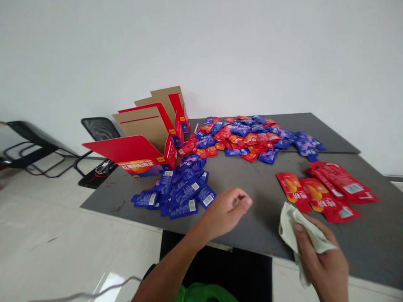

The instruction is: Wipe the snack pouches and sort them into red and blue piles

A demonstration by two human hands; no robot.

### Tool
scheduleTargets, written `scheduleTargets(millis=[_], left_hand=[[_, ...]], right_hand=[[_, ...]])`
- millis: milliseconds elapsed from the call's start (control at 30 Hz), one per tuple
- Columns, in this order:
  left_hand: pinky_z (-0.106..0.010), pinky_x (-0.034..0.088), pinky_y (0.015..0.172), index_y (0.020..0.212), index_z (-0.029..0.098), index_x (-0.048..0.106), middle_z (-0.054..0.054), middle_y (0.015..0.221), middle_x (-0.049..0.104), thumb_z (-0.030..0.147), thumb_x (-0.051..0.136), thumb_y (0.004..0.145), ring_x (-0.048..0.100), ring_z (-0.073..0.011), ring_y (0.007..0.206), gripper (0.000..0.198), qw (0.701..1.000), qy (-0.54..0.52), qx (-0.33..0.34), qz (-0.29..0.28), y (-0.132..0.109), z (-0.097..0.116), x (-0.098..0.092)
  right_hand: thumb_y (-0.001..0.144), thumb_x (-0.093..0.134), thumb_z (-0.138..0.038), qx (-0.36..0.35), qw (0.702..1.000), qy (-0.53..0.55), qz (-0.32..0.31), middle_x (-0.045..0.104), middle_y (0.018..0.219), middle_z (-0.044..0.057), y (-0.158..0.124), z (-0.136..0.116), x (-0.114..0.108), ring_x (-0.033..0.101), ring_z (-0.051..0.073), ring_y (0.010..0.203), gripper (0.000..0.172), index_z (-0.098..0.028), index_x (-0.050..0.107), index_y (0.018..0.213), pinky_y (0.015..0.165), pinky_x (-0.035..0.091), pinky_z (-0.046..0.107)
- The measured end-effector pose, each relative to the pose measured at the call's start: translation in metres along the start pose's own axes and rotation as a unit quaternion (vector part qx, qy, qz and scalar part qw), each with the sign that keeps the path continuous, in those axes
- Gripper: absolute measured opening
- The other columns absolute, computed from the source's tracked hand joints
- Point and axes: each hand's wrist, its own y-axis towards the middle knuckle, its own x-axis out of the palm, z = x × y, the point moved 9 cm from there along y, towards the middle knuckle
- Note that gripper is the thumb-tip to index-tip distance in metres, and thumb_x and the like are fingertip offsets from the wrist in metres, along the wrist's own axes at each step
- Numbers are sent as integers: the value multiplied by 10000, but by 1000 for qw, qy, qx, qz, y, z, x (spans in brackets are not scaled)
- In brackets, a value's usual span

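Observation:
My right hand [325,262] grips a folded pale cloth [292,228], the thumb pressed on top, over the table's front edge. My left hand [225,212] is loosely closed above the grey table, thumb and forefinger curled together and nothing visible in them. Just left of it lies a pile of blue sachets [185,191], many with their barcodes up. Beyond my right hand are several red pouches [317,195] lying flat, some overlapping.
Open red cardboard boxes [138,161] stand in a row at the table's left side, flaps raised. A large heap of mixed red and blue sachets [242,134] lies at the back. Black chairs [99,130] are on the floor to the left; a white wall [239,54] rises behind.

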Motion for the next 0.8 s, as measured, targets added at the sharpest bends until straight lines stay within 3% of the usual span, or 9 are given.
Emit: scheduleTargets(millis=[33, 100, 167, 233, 333, 433, 567, 800], left_hand=[[-300, 515, 834, 960, 233, 685, -36, 921, 704, 493, 516, 1077, 688, -184, 890, 332, 995, 77, 36, -44, 6, 14, 13], [-315, 507, 910, 980, 244, 714, -49, 986, 731, 422, 492, 1098, 693, -206, 976, 308, 975, 197, 81, -63, 27, 31, 26], [-322, 518, 918, 1014, 245, 730, -59, 1028, 742, 396, 534, 1080, 699, -226, 1009, 256, 953, 280, 92, -68, 60, 33, 33], [-321, 527, 929, 1026, 238, 738, -66, 1075, 738, 365, 576, 1056, 697, -236, 1053, 208, 928, 361, 71, -62, 100, 22, 33], [-354, 505, 1016, 1153, 184, 715, -127, 1229, 690, 257, 572, 1041, 662, -265, 1166, 196, 917, 395, 55, -9, 156, 7, 21], [-397, 446, 1119, 1287, 154, 656, -173, 1373, 608, 233, 576, 1035, 580, -292, 1301, 276, 908, 414, 43, 58, 197, -5, 4], [-407, 397, 1162, 1318, 136, 646, -189, 1365, 603, 252, 513, 1071, 527, -292, 1352, 304, 899, 423, 33, 103, 236, -20, -14], [-410, 326, 1200, 1394, 122, 635, -194, 1418, 613, 320, 489, 1087, 487, -292, 1374, 393, 887, 444, 20, 126, 296, -39, -31]], right_hand=[[841, 668, -738, -9, 1000, 2, -3, 769, 1160, 122, 0, -1, 0, 729, 353, 1046, 658, -203, 736, 1219, 926, 542, 457], [866, 671, -704, -28, 1000, 8, -10, 773, 1166, 124, -1, -4, 1, 735, 336, 1041, 623, -199, 736, 1226, 923, 549, 435], [888, 673, -672, -46, 999, 13, -14, 774, 1179, 122, -1, -7, 2, 741, 322, 1044, 587, -201, 735, 1234, 924, 558, 416], [895, 676, -655, -60, 998, 20, -13, 779, 1159, 118, -1, -10, 2, 751, 308, 1020, 565, -199, 737, 1223, 907, 573, 398], [900, 670, -653, -74, 997, 25, -9, 788, 1138, 115, -1, -13, 2, 762, 297, 992, 549, -197, 744, 1196, 880, 595, 383], [910, 662, -648, -88, 996, 32, -10, 792, 1157, 115, -1, -16, 3, 765, 297, 1014, 534, -204, 743, 1194, 890, 608, 383], [933, 654, -624, -99, 994, 43, -16, 787, 1189, 107, -2, -15, 5, 767, 295, 1045, 503, -222, 729, 1226, 907, 617, 380], [952, 665, -570, -136, 989, 51, -16, 785, 1210, 94, -4, -14, 8, 776, 291, 1055, 427, -250, 732, 1226, 896, 634, 370]])
